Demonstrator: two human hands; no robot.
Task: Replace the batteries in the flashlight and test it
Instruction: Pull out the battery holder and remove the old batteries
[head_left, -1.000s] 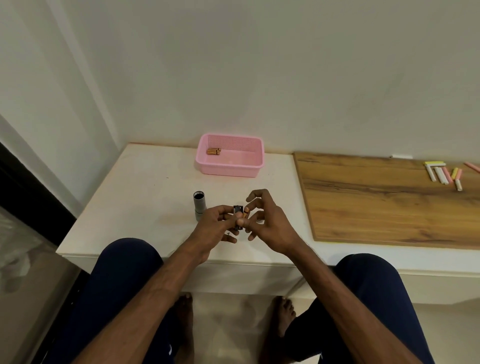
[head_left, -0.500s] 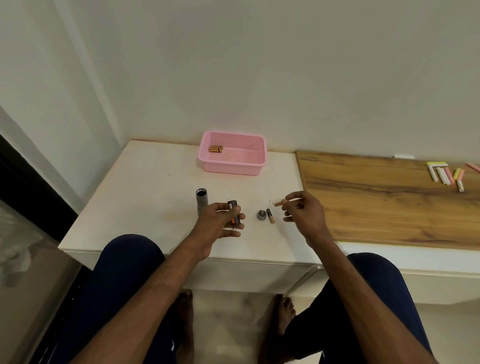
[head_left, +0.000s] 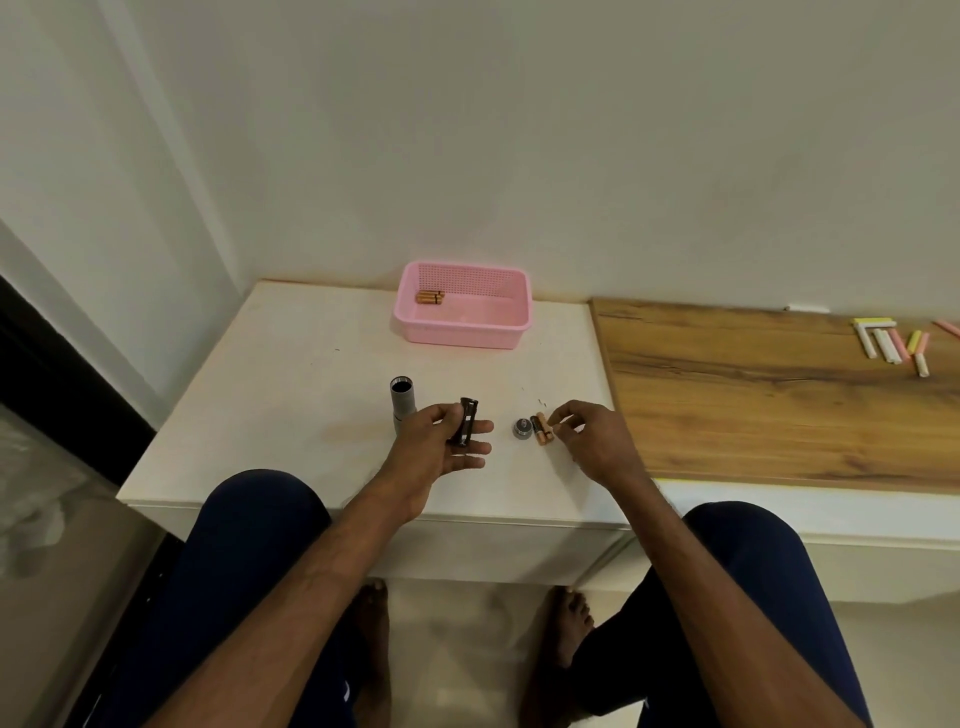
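Observation:
My left hand (head_left: 441, 441) holds a black battery holder (head_left: 467, 422) upright over the white table (head_left: 291, 395). The grey flashlight body (head_left: 401, 402) stands on the table just left of that hand, its open end up. My right hand (head_left: 587, 436) pinches one end of an orange battery (head_left: 545, 432), which rests on the table beside another battery (head_left: 535, 425). The round metal end cap (head_left: 522, 428) lies right next to these two batteries. The pink basket (head_left: 467, 332) at the back holds a few more batteries (head_left: 430, 296).
A wooden board (head_left: 753, 395) covers the surface on the right, with several coloured chalk sticks (head_left: 893, 345) at its far end. The wall runs close behind the basket. My knees sit below the table's front edge.
My right hand pulled a battery out of the holder, carried it right and lowered it onto the table beside the first battery. My left hand kept the holder.

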